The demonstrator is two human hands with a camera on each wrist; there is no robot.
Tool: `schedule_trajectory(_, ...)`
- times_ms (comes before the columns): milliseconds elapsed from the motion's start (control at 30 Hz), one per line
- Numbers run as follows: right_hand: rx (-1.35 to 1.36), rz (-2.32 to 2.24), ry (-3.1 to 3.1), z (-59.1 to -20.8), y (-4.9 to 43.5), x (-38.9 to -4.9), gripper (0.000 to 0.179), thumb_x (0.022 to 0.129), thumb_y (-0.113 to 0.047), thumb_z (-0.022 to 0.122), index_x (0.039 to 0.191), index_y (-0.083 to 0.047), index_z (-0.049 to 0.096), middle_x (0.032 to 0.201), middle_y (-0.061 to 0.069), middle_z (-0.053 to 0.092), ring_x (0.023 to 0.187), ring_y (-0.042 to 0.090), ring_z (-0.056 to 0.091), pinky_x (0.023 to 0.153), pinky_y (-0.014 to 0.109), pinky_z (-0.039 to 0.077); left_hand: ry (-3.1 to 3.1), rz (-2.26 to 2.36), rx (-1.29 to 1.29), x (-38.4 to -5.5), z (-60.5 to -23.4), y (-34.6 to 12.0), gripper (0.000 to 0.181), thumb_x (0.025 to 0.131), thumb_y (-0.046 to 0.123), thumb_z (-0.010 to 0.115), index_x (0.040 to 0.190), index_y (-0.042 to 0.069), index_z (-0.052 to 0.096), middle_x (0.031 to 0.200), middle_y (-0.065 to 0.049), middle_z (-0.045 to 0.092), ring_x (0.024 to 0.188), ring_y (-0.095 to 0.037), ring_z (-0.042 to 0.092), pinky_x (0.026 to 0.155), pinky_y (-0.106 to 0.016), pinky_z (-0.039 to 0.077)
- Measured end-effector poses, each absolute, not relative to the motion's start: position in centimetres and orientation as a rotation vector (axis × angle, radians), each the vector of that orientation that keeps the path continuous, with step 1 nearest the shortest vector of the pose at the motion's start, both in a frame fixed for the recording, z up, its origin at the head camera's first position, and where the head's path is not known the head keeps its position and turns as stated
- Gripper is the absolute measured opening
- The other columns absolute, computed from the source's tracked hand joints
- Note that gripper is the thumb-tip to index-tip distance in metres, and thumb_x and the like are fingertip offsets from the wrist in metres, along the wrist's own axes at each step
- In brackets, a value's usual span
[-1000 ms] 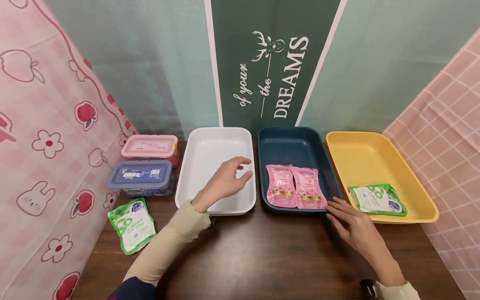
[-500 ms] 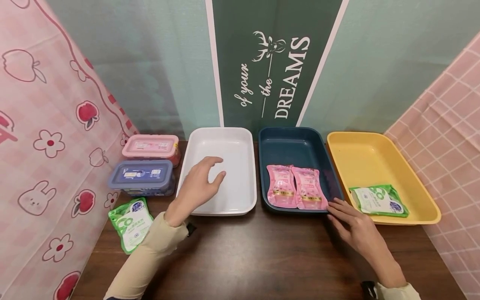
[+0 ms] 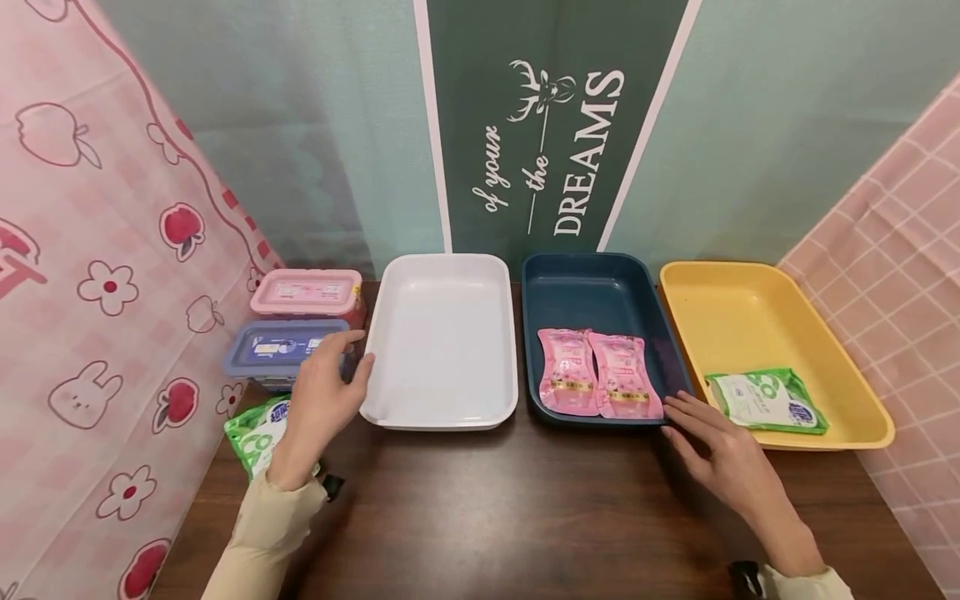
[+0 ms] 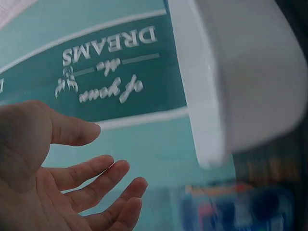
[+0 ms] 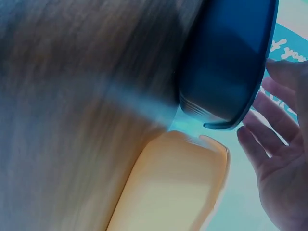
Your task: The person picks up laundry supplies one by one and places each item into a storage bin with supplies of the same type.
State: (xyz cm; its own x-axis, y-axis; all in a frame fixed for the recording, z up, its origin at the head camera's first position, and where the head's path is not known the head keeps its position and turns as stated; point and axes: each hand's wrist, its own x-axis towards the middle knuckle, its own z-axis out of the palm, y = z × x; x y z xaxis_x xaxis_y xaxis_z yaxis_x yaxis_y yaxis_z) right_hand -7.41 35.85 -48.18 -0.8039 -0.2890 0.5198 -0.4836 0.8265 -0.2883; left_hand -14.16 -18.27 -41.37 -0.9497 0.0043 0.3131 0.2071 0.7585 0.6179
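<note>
Left grip (image 3: pixel 322 396): released, fingers parted and lightly bent, nothing in it. I see it hanging between blue box (image 3: pixel 277 348) and white tray (image 3: pixel 442 342); left wrist view shows it apart from the tray. Reads to me as relaxed.
Right grip (image 3: pixel 723 450): released too, fingers at the near right corner of navy tray (image 3: pixel 585 287), pinching nothing. My guess: steadying the tray, or just parked there. Can't tell if it presses.
Blue box: on tabletop (image 3: pixel 465 508), left of white tray, label up. Flat base should keep it stable.
Pink box (image 3: pixel 307 292): just behind blue box, same way up; paired by shape, I'd say.
Loose pouch (image 3: pixel 255 433): on tabletop in front of blue box, partly hidden by hand and wrist.
Pink pouches (image 3: pixel 567 371): two, side by side at the near end of navy tray, lying flat, probably grouped as like with like.
Green pouch (image 3: pixel 765 400): near end of yellow tray (image 3: pixel 735 317), within easy reach, I think.
Trays: three in a row, open side up; seems meant to keep kinds apart.
</note>
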Motion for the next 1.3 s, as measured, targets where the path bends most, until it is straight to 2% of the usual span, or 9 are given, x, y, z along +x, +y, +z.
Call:
schedule_trajectory(100, 0.599, 0.610, -2.466, -48.0, 36.3, -7.7, 0.037, 0.094, -0.027, 0.083, 0.121, -0.002, 0.080, 0.125, 0.019, 0.077, 0.133, 0.028, 0.066, 0.119, 0.009, 0.028, -2.645, -0.960, -0.085, -13.7, -42.0, -19.8, 0.038, 0.103, 0.016, 0.068, 0.138, 0.001, 0.066, 0.134, -0.025, 0.068, 0.117, -0.046, 0.066, 0.093, -0.065, 0.052)
schedule_trajectory(200, 0.614, 0.614, -2.416, -47.8, 36.9, -7.8, 0.054, 0.107, -0.049, 0.062, 0.117, 0.001, 0.080, 0.123, 0.021, 0.076, 0.143, 0.014, 0.057, 0.123, 0.014, 0.030, -2.639, -0.938, 0.013, -13.2, -42.6, -21.3, 0.039, 0.103, 0.016, 0.067, 0.139, -0.001, 0.066, 0.134, -0.027, 0.067, 0.118, -0.048, 0.065, 0.093, -0.067, 0.051)
schedule_trajectory(367, 0.613, 0.614, -2.359, -47.8, 37.8, -7.9, 0.061, 0.107, -0.055, 0.058, 0.111, 0.002, 0.081, 0.117, 0.023, 0.077, 0.142, 0.010, 0.057, 0.123, 0.017, 0.031, -2.606, -0.882, 0.146, -11.9, -43.4, -23.5, 0.039, 0.101, 0.015, 0.069, 0.136, -0.003, 0.067, 0.132, -0.030, 0.066, 0.116, -0.052, 0.063, 0.094, -0.068, 0.048)
schedule_trajectory(500, 0.616, 0.615, -2.330, -47.9, 38.4, -7.8, 0.059, 0.107, -0.053, 0.060, 0.111, 0.002, 0.082, 0.115, 0.023, 0.077, 0.136, 0.017, 0.064, 0.122, 0.017, 0.034, -2.505, -0.822, 0.251, -10.8, -44.0, -24.7, 0.032, 0.097, 0.013, 0.072, 0.125, -0.003, 0.071, 0.119, -0.028, 0.066, 0.100, -0.047, 0.063, 0.081, -0.063, 0.045)
schedule_trajectory(667, 0.557, 0.598, -2.328, -47.9, 39.7, -7.5, 0.061, 0.106, -0.055, 0.061, 0.113, 0.002, 0.081, 0.113, 0.026, 0.077, 0.137, 0.009, 0.061, 0.121, 0.016, 0.033, -2.472, -0.842, 0.364, -10.1, -44.8, -25.8, 0.031, 0.097, 0.013, 0.072, 0.122, -0.004, 0.069, 0.114, -0.026, 0.066, 0.098, -0.044, 0.065, 0.080, -0.059, 0.046)
schedule_trajectory(833, 0.481, 0.556, -2.325, -47.8, 41.2, -6.8, 0.064, 0.105, -0.058, 0.060, 0.116, 0.002, 0.080, 0.110, 0.028, 0.076, 0.137, 0.012, 0.062, 0.121, 0.015, 0.033, -2.582, -0.889, 0.564, -9.2, -45.5, -27.2, 0.041, 0.099, 0.018, 0.068, 0.132, -0.006, 0.061, 0.126, -0.031, 0.063, 0.113, -0.049, 0.062, 0.091, -0.064, 0.045)
schedule_trajectory(1000, 0.430, 0.548, -2.381, -47.7, 42.6, -6.0, 0.072, 0.104, -0.062, 0.058, 0.120, 0.005, 0.077, 0.114, 0.032, 0.074, 0.145, 0.000, 0.048, 0.123, 0.016, 0.030, -2.824, -0.841, 0.671, -8.6, -45.9, -28.8, 0.071, 0.096, 0.029, 0.075, 0.143, -0.015, 0.046, 0.135, -0.039, 0.050, 0.121, -0.057, 0.050, 0.099, -0.070, 0.042)
schedule_trajectory(1100, 0.391, 0.528, -2.402, -47.8, 43.6, -5.5, 0.075, 0.104, -0.064, 0.057, 0.121, 0.006, 0.076, 0.118, 0.034, 0.073, 0.148, 0.010, 0.050, 0.124, 0.015, 0.028, -2.995, -0.794, 0.711, -8.5, -46.0, -29.5, 0.094, 0.093, 0.040, 0.078, 0.149, -0.020, 0.031, 0.136, -0.045, 0.042, 0.122, -0.062, 0.046, 0.100, -0.073, 0.042)
schedule_trajectory(1300, 0.301, 0.490, -2.403, -48.1, 45.8, -5.6, 0.076, 0.105, -0.064, 0.056, 0.121, 0.007, 0.076, 0.127, 0.038, 0.068, 0.136, 0.058, 0.054, 0.129, 0.029, 0.028, -3.219, -0.830, 0.762, -8.2, -46.2, -30.1, 0.117, 0.089, 0.052, 0.079, 0.148, -0.024, 0.012, 0.132, -0.050, 0.030, 0.116, -0.066, 0.044, 0.096, -0.075, 0.043)
